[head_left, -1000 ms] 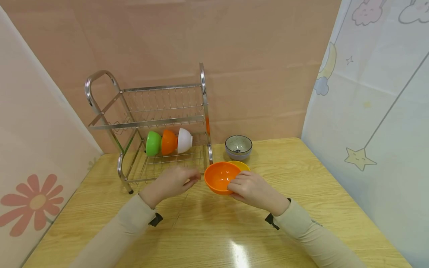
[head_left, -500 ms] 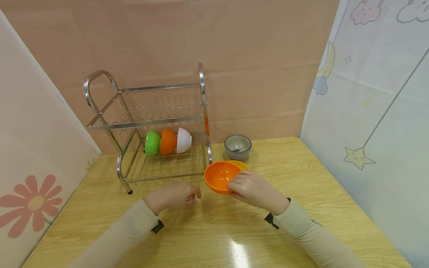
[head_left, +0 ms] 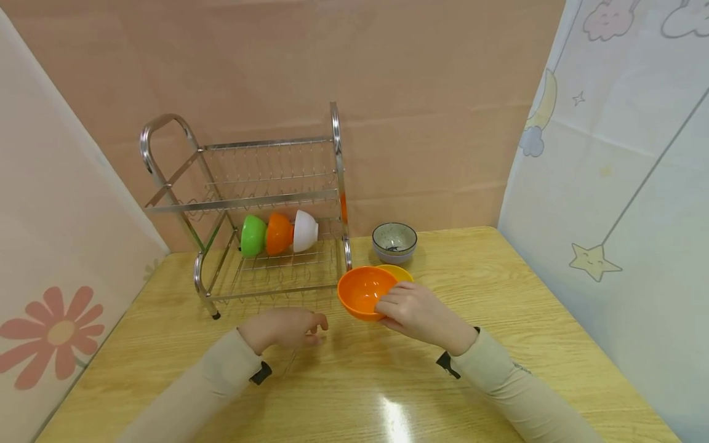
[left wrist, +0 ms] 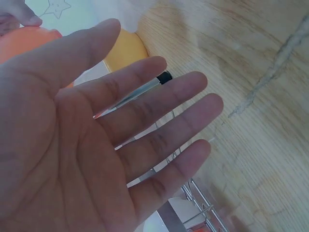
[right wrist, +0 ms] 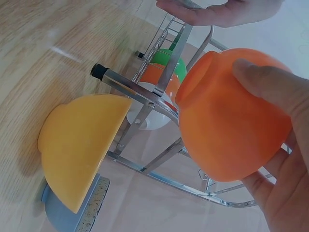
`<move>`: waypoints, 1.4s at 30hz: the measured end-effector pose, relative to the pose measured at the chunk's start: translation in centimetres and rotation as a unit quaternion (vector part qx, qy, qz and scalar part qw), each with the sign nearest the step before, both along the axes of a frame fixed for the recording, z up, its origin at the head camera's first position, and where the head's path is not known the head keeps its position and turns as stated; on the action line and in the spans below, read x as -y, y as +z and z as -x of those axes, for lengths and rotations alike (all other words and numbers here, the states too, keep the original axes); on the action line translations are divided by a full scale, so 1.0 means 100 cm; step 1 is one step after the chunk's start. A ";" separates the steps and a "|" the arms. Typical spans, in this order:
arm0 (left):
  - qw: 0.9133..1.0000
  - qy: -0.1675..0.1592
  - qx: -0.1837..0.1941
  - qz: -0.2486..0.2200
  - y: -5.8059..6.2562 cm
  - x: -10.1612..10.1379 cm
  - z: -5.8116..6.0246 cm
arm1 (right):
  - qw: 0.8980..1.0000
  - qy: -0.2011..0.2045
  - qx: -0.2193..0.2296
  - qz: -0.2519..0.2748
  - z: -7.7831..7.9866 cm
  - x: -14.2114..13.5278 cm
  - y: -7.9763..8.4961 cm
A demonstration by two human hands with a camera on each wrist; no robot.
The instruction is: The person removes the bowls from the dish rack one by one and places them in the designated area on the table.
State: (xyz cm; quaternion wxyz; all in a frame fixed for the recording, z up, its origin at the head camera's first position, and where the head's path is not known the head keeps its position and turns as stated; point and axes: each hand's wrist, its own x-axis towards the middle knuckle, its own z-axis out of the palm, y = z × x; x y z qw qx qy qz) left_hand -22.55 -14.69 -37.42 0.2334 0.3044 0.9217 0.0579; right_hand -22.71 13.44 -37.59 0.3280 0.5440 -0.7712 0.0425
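Orange bowl in R hand, btm rack tier holds 3 bowls.

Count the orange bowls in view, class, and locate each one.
2: an orange bowl in the right hand, another orange bowl on the rack, between the green bowl and white bowl. Any nested inside that one would be hidden.

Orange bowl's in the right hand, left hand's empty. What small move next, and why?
I'd probably bring the held bowl leftward to the left hand. The right hand grips it alone, while the left is open and lies nearer the front of the rack, where the white bowl and two others rest on their sides.
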 end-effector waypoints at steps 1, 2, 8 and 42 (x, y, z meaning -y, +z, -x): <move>1.000 0.000 0.001 0.001 0.001 0.000 0.000 | 1.000 -0.001 0.003 -0.001 0.000 0.000 0.000; 1.000 0.000 0.002 0.001 0.001 0.000 0.000 | 1.000 -0.002 0.008 -0.001 0.001 -0.001 0.001; 1.000 -0.005 0.009 -0.002 0.004 -0.001 0.002 | 0.999 -0.019 0.033 -0.001 0.005 -0.006 0.004; 1.000 0.001 0.019 0.006 0.003 -0.003 0.001 | 0.965 -0.141 0.220 -0.029 0.044 -0.028 0.004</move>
